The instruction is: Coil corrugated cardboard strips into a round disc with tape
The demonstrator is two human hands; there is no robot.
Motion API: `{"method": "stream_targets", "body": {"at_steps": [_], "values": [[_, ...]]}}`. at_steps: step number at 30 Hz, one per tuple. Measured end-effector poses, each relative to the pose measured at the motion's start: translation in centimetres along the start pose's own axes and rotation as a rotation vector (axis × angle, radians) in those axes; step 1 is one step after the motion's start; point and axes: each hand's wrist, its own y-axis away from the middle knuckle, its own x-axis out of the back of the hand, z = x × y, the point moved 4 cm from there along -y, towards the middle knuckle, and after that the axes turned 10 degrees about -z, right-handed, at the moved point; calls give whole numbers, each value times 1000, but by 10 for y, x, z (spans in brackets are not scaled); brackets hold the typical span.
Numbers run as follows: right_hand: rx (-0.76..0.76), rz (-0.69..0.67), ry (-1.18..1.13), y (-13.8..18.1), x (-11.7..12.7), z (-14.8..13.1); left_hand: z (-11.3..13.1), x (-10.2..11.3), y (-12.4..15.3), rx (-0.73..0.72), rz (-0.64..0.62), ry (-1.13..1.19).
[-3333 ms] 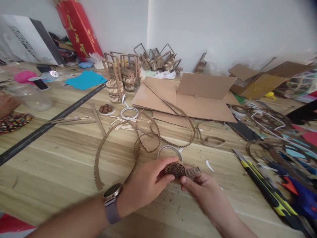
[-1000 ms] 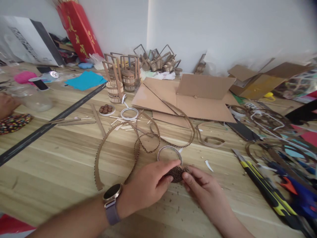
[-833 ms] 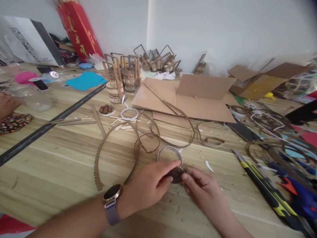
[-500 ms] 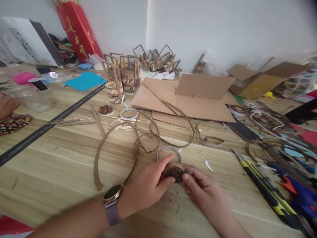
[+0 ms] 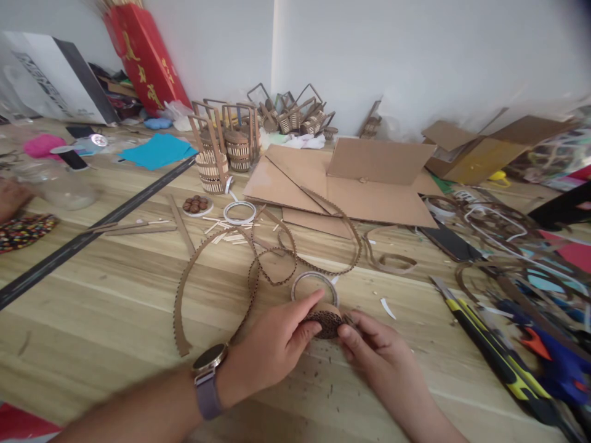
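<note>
Between my hands is a round coil of corrugated cardboard strip [image 5: 327, 325], its fluted edge facing me. My left hand [image 5: 272, 341], with a watch on the wrist, grips the coil between thumb and fingers. At the coil's right edge, my right hand [image 5: 376, 344] pinches a small bit of the cardboard strip against it. Just behind the coil a roll of tape [image 5: 315, 284] lies flat on the table. A long loose cardboard strip [image 5: 181, 289] loops across the tabletop to the left and back. Small dark crumbs lie below my hands.
A yellow-black utility knife [image 5: 492, 344] and a blue glue gun [image 5: 561, 363] lie at right. Behind are cardboard sheets [image 5: 369, 197], small stick baskets [image 5: 212, 172], a second tape roll [image 5: 239, 212] and a dish of brown beads [image 5: 197, 205]. Another person's hand [image 5: 13, 198] is at far left.
Almost nothing differs. My hands keep their hold on the coil, with the left thumb shifted slightly left along its edge. The view has drifted very slightly.
</note>
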Motion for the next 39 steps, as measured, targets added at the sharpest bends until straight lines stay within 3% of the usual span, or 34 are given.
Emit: {"method": "stream_targets", "body": {"at_steps": [14,24,29,39], "values": [[80,43,55,-1,6,12,1,-2,-1,-94,6,-173],[103,-6,192,-2,2,10,1,-3,-1,-80,-47,-222],[119,2,229,0,1,7,3,-4,1,-74,-12,-221],[104,44,155,3,2,4,9,-7,3,-89,13,-274]]}}
